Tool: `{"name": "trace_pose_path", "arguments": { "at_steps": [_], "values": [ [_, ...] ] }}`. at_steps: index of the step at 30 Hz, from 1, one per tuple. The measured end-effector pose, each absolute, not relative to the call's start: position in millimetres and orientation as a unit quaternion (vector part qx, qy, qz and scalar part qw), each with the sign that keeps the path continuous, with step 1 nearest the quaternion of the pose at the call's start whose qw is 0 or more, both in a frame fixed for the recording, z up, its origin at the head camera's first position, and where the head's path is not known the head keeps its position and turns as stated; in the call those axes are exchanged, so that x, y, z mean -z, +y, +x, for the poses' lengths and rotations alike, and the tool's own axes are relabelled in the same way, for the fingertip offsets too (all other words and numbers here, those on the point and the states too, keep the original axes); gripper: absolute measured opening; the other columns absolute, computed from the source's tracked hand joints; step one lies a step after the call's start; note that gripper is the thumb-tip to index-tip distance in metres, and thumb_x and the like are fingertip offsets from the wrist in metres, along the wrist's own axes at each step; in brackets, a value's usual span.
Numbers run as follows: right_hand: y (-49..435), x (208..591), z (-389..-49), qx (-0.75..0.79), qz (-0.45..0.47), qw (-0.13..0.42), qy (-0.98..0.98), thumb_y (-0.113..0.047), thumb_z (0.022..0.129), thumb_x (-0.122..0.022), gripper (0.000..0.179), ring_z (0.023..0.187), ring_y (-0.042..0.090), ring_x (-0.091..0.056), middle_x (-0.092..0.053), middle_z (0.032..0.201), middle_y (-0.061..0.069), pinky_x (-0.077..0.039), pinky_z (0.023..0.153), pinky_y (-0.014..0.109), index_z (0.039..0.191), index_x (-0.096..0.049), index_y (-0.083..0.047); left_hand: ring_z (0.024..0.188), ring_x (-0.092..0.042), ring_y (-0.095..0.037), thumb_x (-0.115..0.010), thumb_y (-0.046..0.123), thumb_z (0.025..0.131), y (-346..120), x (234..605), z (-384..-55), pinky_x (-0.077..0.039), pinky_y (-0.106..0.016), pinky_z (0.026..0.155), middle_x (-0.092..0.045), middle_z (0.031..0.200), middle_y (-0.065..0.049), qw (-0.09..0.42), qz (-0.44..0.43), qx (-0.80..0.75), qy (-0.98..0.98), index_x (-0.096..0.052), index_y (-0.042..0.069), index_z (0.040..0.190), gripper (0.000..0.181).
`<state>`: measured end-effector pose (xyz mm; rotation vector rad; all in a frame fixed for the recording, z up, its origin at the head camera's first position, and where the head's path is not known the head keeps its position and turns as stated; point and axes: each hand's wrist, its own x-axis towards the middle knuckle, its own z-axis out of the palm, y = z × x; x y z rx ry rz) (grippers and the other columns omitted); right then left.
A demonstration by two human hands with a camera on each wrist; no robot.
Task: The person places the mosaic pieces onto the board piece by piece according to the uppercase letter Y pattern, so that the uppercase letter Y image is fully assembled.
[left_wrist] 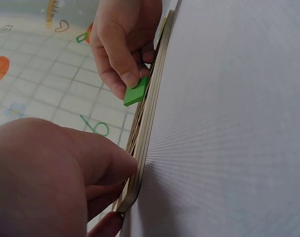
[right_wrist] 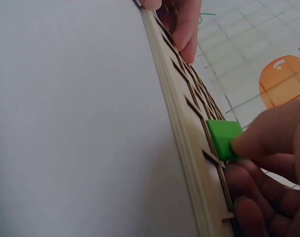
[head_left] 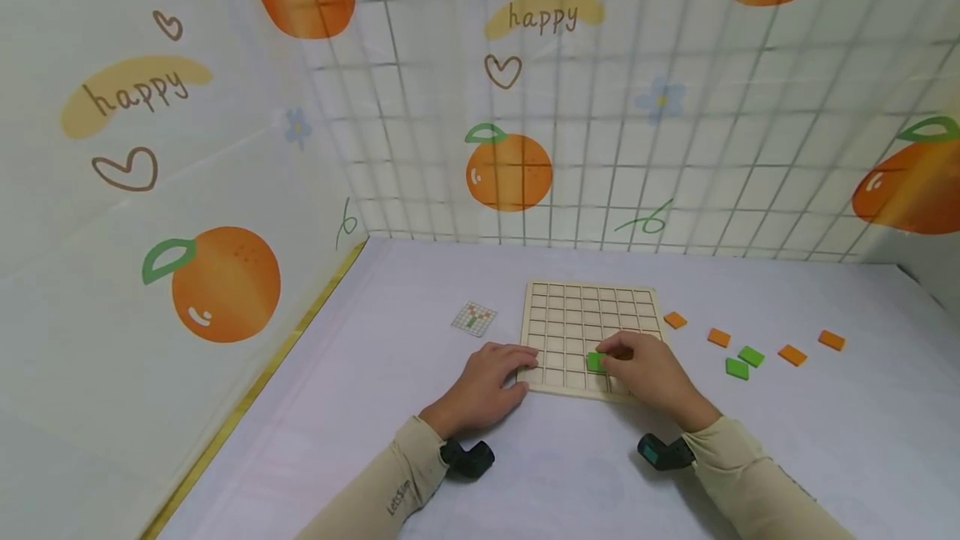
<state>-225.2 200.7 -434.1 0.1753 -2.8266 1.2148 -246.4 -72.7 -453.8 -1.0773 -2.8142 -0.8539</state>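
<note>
A square wooden grid board point(head_left: 566, 332) lies on the white table. Between thumb and fingers, my right hand point(head_left: 643, 369) pinches a green square tile point(head_left: 596, 362) over the board's lower part. In the right wrist view, that green tile point(right_wrist: 224, 136) is tilted, its lower edge at the grid lines near the board's front edge. My left hand point(head_left: 487, 386) rests at the board's left side, fingertips on its rim and thumb by the near left corner. The left wrist view shows the left thumb point(left_wrist: 108, 160) against the board's edge point(left_wrist: 152, 106).
Right of the board lie several loose orange tiles point(head_left: 718, 337) and two green tiles point(head_left: 751, 357). A small pattern card point(head_left: 475, 318) with coloured squares lies left of the board. A printed curtain point(head_left: 420, 107) over a wire grid stands behind the table.
</note>
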Motion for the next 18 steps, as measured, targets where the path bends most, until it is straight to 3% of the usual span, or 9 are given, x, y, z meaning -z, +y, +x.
{"name": "trace_pose_path", "arguments": {
  "at_steps": [18],
  "values": [
    [200.7, 440.7, -225.0, -0.381, 0.063, 0.044, -0.921, -0.015, 0.09, -0.07, 0.018, 0.091, 0.016, -0.065, -0.071, 0.097, -0.001, -0.05, 0.08, 0.038, 0.107, -0.073, -0.009, 0.129, -0.047, -0.02, -0.058, 0.017, 0.097, -72.6, 454.1, -245.6, -0.034, -0.042, 0.109, -0.055, 0.143, 0.006, 0.007, -0.342, 0.272, -0.899, -0.066, 0.014, 0.128, 0.032]
  ]
}}
